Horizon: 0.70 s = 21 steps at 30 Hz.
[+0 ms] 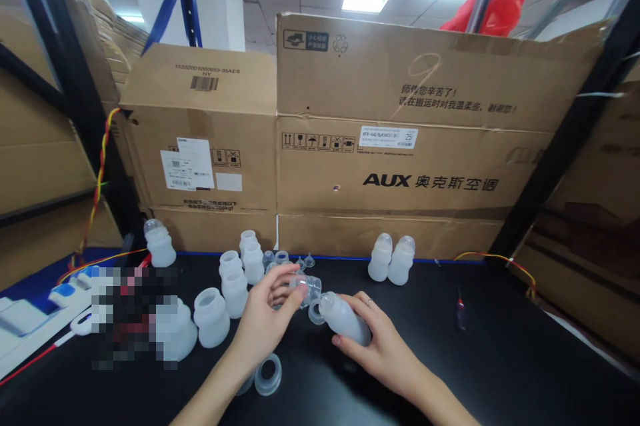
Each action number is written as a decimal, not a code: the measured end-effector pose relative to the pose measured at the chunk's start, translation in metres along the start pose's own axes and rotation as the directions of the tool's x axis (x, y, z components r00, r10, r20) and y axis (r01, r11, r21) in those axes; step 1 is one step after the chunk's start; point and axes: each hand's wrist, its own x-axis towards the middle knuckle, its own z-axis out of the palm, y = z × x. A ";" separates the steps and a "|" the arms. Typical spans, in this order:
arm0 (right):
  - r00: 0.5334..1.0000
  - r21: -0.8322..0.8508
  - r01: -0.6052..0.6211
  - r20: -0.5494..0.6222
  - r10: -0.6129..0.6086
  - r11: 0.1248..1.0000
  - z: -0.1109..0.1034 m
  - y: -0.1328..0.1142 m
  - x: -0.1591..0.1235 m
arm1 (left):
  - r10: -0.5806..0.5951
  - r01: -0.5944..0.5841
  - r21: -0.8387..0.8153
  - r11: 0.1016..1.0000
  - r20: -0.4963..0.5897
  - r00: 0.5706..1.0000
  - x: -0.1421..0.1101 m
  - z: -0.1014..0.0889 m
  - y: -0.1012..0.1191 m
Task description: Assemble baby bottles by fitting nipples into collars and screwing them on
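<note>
In my right hand lies a translucent white baby bottle, tilted with its top toward my left hand. My left hand pinches a clear cap between thumb and fingers, apart from the bottle. Behind the bottle's top a translucent ring rests on the table. More rings lie below my left wrist, partly hidden by it. Small clear nipples and rings sit beyond my left hand.
Several open bottles stand on the black table to the left. Two capped bottles stand at the back right, another capped bottle at the back left. A small red-tipped tool lies right. Cardboard walls off the back.
</note>
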 end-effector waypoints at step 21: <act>0.971 0.033 0.173 -0.175 -0.165 0.984 0.001 0.004 -0.006 | -0.034 0.052 -0.123 0.991 0.151 0.988 -0.007 0.008 0.004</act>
